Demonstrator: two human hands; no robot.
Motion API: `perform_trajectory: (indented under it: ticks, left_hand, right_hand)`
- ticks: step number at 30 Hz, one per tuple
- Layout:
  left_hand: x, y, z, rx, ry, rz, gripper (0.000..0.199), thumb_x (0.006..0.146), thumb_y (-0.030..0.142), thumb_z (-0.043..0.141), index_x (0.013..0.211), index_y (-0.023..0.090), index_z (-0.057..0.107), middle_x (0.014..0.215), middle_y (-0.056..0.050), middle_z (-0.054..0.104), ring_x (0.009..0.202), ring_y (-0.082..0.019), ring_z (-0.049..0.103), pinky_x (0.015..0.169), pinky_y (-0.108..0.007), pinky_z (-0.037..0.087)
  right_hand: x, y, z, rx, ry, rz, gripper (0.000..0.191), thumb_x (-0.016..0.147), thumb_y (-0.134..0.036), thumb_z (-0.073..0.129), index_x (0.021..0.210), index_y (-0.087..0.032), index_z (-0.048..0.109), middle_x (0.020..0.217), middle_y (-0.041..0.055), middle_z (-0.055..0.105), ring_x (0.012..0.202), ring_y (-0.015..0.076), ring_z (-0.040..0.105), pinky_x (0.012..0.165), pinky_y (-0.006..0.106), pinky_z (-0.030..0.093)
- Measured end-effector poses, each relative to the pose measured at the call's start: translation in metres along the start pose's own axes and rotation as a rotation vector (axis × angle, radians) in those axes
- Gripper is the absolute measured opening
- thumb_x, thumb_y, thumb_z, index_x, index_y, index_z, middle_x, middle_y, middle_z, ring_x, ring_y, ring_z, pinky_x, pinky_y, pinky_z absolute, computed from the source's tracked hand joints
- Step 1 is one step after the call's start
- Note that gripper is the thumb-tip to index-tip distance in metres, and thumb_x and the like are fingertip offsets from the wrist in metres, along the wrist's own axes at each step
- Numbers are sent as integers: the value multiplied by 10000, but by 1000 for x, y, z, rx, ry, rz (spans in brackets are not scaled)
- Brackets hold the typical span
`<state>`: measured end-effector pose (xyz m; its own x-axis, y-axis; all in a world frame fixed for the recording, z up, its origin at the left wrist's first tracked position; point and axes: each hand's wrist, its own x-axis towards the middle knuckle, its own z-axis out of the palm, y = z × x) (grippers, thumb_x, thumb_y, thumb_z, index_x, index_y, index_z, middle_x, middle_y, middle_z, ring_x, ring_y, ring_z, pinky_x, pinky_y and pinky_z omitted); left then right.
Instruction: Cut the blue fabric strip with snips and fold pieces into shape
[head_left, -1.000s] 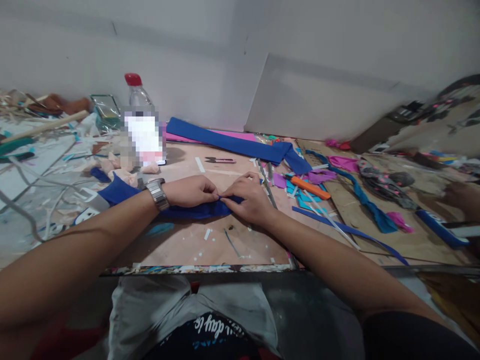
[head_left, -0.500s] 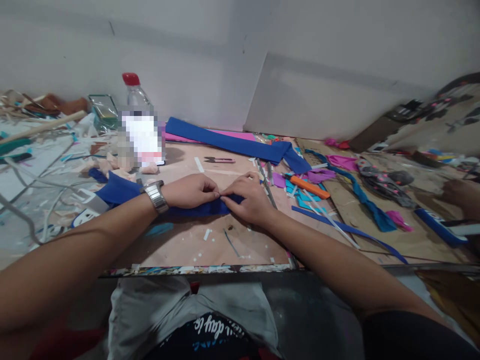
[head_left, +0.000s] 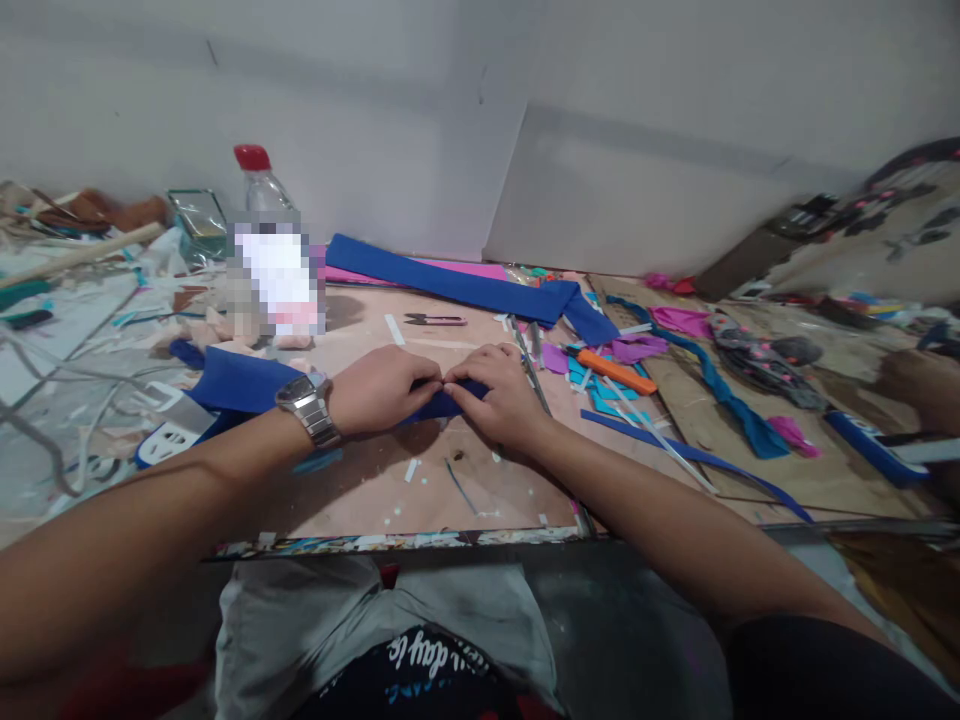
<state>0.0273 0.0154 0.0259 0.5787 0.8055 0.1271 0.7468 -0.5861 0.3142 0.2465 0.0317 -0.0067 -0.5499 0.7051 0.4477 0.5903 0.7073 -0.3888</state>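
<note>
A blue fabric strip (head_left: pixel 244 382) lies across the worktable, passing under both hands. My left hand (head_left: pixel 386 388), with a metal watch at the wrist, pinches the strip between thumb and fingers. Right beside it, my right hand (head_left: pixel 499 395) grips the same strip, its thumb and index fingertips meeting those of the left. The fabric right under the fingers is mostly hidden. Behind the hands lie small thread snips (head_left: pixel 435 320) and a longer folded blue strip (head_left: pixel 450 283).
At the back left stand a red-capped bottle (head_left: pixel 259 185) and a blurred-out bright phone. To the right are an orange cutter (head_left: pixel 616 371), fabric scraps, a thin blue strip (head_left: pixel 697 458) and another person's hand (head_left: pixel 911 385). White cables lie at left.
The blue strip's near edge has lifted and folded up between my fingers, so less of it shows below them. My left wrist has turned slightly. The camera view has shifted a little.
</note>
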Motion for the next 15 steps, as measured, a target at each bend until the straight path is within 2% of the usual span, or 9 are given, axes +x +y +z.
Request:
perform_trajectory:
  ticks: [4,8,15]
  left_hand:
    - [-1,4,-1,122,-25,61,339,1046,315,439,983,181,744,931,-79,783,805,-213,678,695,-312,380]
    - [-2,6,0,168,-66,94,307,1048,278,441,988,189,729,954,-71,783,820,-212,698,699,-308,402]
    - [-2,1,3,134,-100,53,331,1058,328,437,1029,196,739,966,-74,791,839,-226,706,709,-314,406]
  right_hand:
    - [1,-1,-3,38,-46,-20,97,945,-252,640,928,-227,733,941,35,768,1003,244,624,991,467,290]
    - [1,-4,-5,59,-135,-18,91,930,-198,599,921,-219,687,974,45,750,1062,256,593,978,467,276]
    - [1,-3,-4,63,-147,-12,47,907,-242,644,901,-214,681,966,48,741,1102,271,582,979,472,264]
